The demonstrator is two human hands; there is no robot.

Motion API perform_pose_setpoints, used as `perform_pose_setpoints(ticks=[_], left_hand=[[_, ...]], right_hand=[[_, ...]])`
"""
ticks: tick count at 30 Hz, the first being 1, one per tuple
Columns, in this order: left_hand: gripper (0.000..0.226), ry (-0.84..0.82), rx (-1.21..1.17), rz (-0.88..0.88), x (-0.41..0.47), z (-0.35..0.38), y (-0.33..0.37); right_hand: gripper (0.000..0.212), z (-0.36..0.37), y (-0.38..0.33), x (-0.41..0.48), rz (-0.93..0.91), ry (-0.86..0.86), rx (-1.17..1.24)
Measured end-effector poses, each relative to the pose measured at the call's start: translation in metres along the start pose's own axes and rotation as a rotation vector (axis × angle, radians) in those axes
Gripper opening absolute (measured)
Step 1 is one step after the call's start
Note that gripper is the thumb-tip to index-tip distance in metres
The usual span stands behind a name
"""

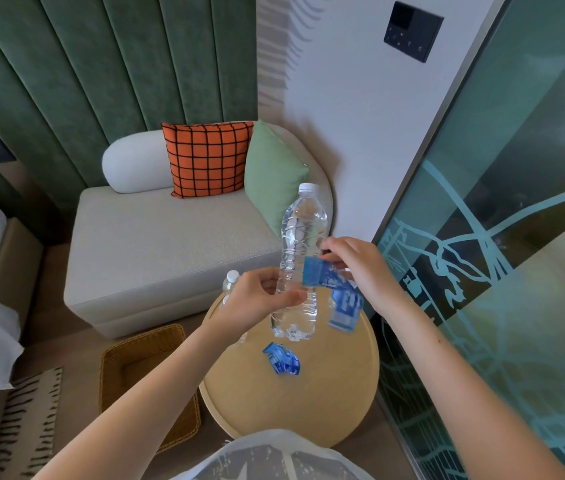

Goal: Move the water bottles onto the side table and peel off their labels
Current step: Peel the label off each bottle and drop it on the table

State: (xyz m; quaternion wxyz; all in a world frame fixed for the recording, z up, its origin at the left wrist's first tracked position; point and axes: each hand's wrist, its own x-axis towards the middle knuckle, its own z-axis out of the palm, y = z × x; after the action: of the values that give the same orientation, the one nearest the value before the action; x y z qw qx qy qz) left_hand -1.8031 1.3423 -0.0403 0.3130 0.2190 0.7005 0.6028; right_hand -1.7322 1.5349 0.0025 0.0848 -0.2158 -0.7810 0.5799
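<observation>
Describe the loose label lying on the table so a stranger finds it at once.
Find the round tan side table before the pale sofa. On its top lies a crumpled blue label. The other blue label hangs from the right hand; this one lies untouched.

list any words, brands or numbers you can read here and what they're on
Nothing here can be read.
Blue label the right hand peels off the bottle: white print, blurred.
Crumpled label on the side table: white print, blurred.
Wall panel: pale icons, too small.
</observation>
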Motion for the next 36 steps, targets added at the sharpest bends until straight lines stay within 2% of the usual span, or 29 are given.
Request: perform_pose_setpoints(ticks=[3,6,10,17,23,27,29,31,36], left_hand=[[0.049,0.016,-0.022,-0.007,-0.001,-0.003,-0.004],[0.044,0.025,-0.029,-0.020,-0.002,-0.006,-0.007],[0.045,0.044,-0.048,-0.039,-0.003,-0.009,-0.009],[0.036,0.049,-0.112,-0.023,-0.003,-0.012,-0.010],[0.040,0.045,-0.149,-0.022,-0.003,-0.011,-0.014],[0.037,0.032,-0.194,-0.066,0.000,-0.011,-0.017],[0.043,0.021,-0.210,-0.068,0.000,-0.010,-0.019],[0.050,0.025,-0.227,-0.072,0.001,-0.009,-0.020],[0.047,0.055,-0.272,-0.082,0.000,-0.007,-0.017]], right_hand=[[0.025,0.001,0.003,-0.006,-0.050,0.001,-0.054],[0.006,0.002,0.003,-0.008,-0.137,-0.018,-0.055],[0.015,0.005,0.005,-0.010,-0.258,-0.010,-0.079],[0.012,0.010,0.009,-0.017,-0.406,0.046,-0.146],[0.010,0.012,0.013,-0.018,-0.428,0.075,-0.146],[0.015,0.013,0.016,-0.020,-0.412,0.062,-0.103],[0.017,0.013,0.016,-0.021,-0.400,0.054,-0.082],[0.012,0.015,0.015,-0.022,-0.398,0.041,-0.072],[0.008,0.022,0.012,-0.025,-0.419,0.035,-0.036]])
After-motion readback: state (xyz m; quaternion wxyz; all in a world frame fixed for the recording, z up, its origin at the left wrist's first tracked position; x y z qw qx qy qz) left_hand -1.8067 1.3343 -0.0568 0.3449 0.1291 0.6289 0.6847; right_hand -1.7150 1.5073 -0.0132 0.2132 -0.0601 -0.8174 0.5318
